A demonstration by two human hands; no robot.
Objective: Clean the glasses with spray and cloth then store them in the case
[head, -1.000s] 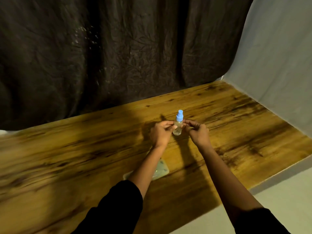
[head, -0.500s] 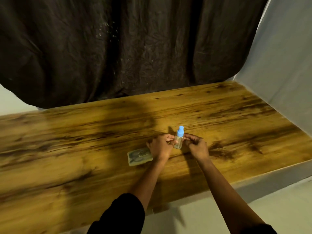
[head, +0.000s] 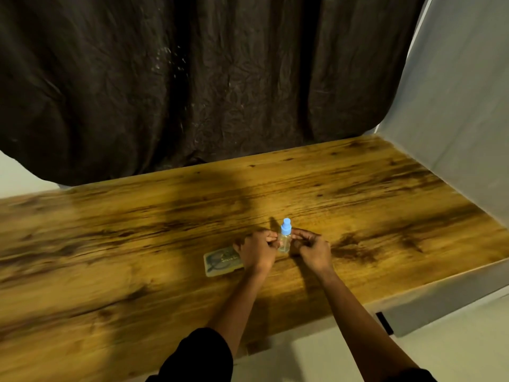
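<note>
A small clear spray bottle with a blue cap stands upright on the wooden table. My left hand and my right hand pinch it from either side with their fingertips. Just left of my left hand lies a flat, pale, see-through case with the dark outline of glasses inside; my left hand covers its right end. No cloth shows.
A dark crumpled curtain hangs behind the table. A grey wall borders the table's right side. The table's near edge runs below my forearms, with pale floor beneath.
The view has pulled back and tilted, so the case now shows to the left of my left hand instead of under my forearm. Both hands stay on the bottle.
</note>
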